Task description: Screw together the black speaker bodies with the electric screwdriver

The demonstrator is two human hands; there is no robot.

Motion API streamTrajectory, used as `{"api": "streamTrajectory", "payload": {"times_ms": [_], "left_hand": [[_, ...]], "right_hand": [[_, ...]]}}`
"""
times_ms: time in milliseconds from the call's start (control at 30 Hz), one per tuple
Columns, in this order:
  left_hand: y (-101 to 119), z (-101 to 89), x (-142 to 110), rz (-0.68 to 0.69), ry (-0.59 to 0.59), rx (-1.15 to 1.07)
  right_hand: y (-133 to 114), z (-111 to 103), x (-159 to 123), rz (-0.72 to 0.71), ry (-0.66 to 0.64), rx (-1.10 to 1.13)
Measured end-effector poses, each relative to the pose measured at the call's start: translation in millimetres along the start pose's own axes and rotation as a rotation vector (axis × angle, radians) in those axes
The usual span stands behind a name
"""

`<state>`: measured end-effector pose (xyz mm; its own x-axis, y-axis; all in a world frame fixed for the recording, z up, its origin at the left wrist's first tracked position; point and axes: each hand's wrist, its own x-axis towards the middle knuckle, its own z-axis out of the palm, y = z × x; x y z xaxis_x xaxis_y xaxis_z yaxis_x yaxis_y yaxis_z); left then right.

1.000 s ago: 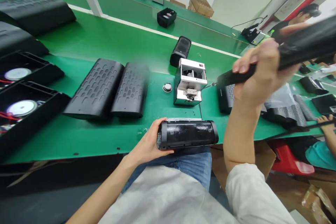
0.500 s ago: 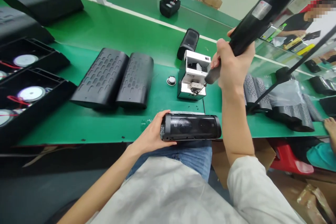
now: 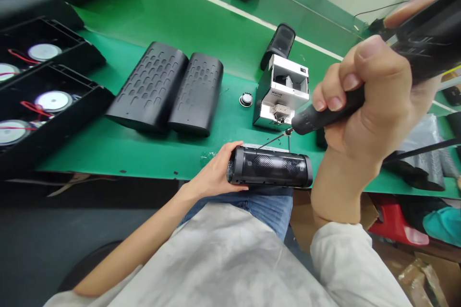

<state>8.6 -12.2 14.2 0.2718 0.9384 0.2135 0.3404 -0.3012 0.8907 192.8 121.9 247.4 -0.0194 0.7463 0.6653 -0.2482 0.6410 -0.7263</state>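
Observation:
My left hand (image 3: pixel 219 172) grips the left end of a black speaker housing (image 3: pixel 272 167), which lies on its side along the table's front edge. My right hand (image 3: pixel 367 86) is wrapped round a black electric screwdriver (image 3: pixel 331 110), held tilted. Its thin bit points down and left, the tip at the housing's far upper edge. Whether the tip sits on a screw is too small to tell. Just behind stands a white and black screw feeder (image 3: pixel 283 93). Left of the feeder lies a small round speaker driver (image 3: pixel 246 100).
Two black textured shells (image 3: pixel 149 88) lie left of centre on the green table (image 3: pixel 137 153). Open housings (image 3: pixel 54 105) with drivers and red wires fill the far left. Another speaker (image 3: pixel 279 43) is behind the feeder; wrapped shells (image 3: pixel 419 163) lie to the right.
My right hand has brought the electric screwdriver lower and nearer, so its bit now reaches the housing's upper edge. My left hand keeps hold of the housing. The view has shifted.

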Motion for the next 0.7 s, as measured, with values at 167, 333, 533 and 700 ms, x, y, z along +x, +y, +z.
{"api": "streamTrajectory", "payload": {"times_ms": [167, 333, 533, 700], "left_hand": [[2.4, -1.4, -0.1, -0.006, 0.001, -0.008], [3.2, 0.0, 0.3, -0.009, 0.011, -0.014], [4.0, 0.2, 3.6, 0.021, 0.001, -0.023], [3.1, -0.4, 4.2, -0.006, 0.003, -0.041]], "right_hand": [[13.4, 5.8, -6.1, 0.037, -0.052, 0.097], [34.4, 8.2, -38.8, 0.088, -0.139, 0.016], [42.6, 9.0, -65.9, 0.025, -0.101, 0.014], [48.9, 6.9, -61.6, 0.046, -0.096, 0.01]]}}
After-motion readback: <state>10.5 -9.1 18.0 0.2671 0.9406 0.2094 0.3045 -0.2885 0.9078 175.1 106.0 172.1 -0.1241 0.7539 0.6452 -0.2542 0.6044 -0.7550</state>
